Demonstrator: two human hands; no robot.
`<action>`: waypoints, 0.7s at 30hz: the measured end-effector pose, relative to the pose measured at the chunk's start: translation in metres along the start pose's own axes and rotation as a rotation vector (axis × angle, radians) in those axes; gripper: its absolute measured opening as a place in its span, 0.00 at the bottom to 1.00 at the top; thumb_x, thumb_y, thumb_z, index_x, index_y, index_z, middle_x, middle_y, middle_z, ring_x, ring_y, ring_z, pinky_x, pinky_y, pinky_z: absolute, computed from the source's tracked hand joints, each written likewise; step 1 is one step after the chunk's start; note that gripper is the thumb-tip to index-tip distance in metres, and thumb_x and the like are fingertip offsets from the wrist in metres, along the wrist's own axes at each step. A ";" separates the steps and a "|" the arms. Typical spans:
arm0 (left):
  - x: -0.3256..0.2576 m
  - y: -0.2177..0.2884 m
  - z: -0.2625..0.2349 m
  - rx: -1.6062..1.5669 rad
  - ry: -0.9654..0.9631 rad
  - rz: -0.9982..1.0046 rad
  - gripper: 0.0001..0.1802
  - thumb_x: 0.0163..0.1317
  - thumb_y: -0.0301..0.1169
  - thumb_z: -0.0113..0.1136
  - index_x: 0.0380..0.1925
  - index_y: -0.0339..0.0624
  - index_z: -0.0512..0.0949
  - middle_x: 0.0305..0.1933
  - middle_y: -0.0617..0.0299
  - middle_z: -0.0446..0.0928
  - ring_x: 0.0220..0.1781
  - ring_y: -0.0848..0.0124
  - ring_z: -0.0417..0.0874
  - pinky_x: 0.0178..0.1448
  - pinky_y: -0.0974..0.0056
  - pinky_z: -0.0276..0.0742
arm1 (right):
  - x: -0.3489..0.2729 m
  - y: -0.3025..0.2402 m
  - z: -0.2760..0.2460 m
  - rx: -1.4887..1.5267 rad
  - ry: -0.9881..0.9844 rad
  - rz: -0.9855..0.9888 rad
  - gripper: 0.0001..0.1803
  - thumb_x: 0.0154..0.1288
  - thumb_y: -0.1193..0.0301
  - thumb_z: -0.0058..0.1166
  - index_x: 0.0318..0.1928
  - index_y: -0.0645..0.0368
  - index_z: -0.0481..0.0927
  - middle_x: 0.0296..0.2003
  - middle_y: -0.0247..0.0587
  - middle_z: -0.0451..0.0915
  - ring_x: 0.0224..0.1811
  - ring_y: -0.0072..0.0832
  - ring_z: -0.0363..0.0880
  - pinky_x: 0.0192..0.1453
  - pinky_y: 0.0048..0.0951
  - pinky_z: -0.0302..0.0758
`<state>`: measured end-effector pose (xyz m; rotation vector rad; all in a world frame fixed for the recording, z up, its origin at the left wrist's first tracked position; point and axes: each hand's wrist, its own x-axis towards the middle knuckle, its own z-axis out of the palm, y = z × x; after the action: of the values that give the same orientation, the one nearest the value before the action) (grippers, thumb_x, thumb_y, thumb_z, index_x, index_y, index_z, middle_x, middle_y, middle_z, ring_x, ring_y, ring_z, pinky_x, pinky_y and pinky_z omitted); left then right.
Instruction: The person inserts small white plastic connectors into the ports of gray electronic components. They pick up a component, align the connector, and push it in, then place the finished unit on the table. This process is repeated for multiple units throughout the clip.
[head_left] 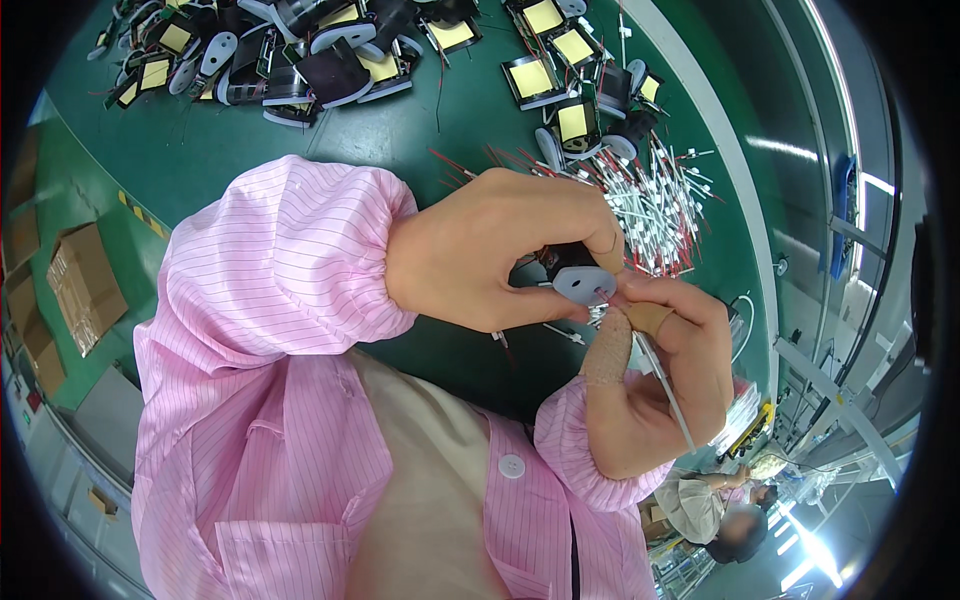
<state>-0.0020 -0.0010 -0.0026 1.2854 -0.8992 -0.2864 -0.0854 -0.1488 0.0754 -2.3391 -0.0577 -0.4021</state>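
Note:
My left hand (510, 245) is closed around a small black device with a pale grey oval end cap (583, 286), which has a dark hole in it and faces my right hand. The black body is mostly hidden by the fingers. My right hand (680, 350) pinches against the cap's right edge, where a short reddish wire end (603, 294) shows. A thin grey-white cable or rod (665, 390) runs through that hand, down across the palm. Tan wraps cover the right thumb and a finger. Just beyond both hands lies a heap of red and white wires (650, 205) with white connectors.
On the green table (400, 135), a large pile of black devices with grey caps and yellow pads (310, 60) spreads at the far left. A smaller group (575, 75) sits behind the wires. Cardboard boxes (85, 285) stand on the floor at left; another person (705, 505) is at lower right.

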 end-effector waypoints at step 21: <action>0.000 -0.001 0.001 -0.056 -0.004 -0.010 0.20 0.44 0.18 0.72 0.39 0.37 0.77 0.44 0.52 0.80 0.43 0.61 0.83 0.47 0.62 0.79 | -0.001 0.002 -0.001 0.064 0.013 0.014 0.11 0.42 0.88 0.61 0.30 0.69 0.80 0.34 0.46 0.81 0.29 0.28 0.81 0.32 0.22 0.77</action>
<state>-0.0024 -0.0016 -0.0040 1.2386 -0.8829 -0.3201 -0.0863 -0.1508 0.0744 -2.2723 -0.0469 -0.4028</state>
